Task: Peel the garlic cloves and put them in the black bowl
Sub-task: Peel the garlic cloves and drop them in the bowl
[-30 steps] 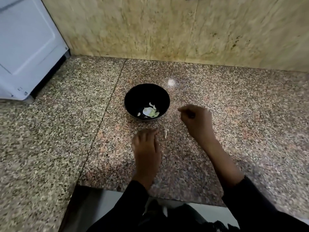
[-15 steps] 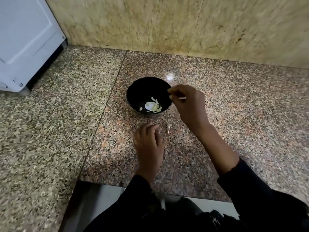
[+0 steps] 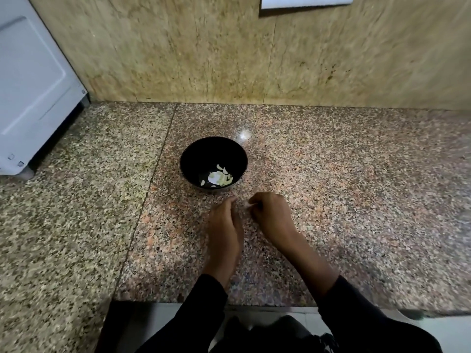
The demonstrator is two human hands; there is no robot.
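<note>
The black bowl (image 3: 185, 159) stands on the granite counter and holds several pale peeled garlic pieces (image 3: 217, 177) at its bottom. Just in front of the bowl lies a small pale garlic clove (image 3: 246, 205), blurred. My right hand (image 3: 270, 215) has its fingers curled, and its fingertips pinch that clove at counter level. My left hand (image 3: 224, 226) rests on its edge on the counter just left of the clove, fingers fairly straight and pointing toward the bowl, holding nothing.
A white appliance (image 3: 28, 85) stands at the far left against the tiled wall (image 3: 229, 59). A seam (image 3: 153, 174) runs down the counter left of the bowl. The counter's front edge (image 3: 254, 303) is near my forearms.
My right hand was over the bowl's right rim half a second ago. It has come back down to the clove on the counter. My left hand has stayed in place.
</note>
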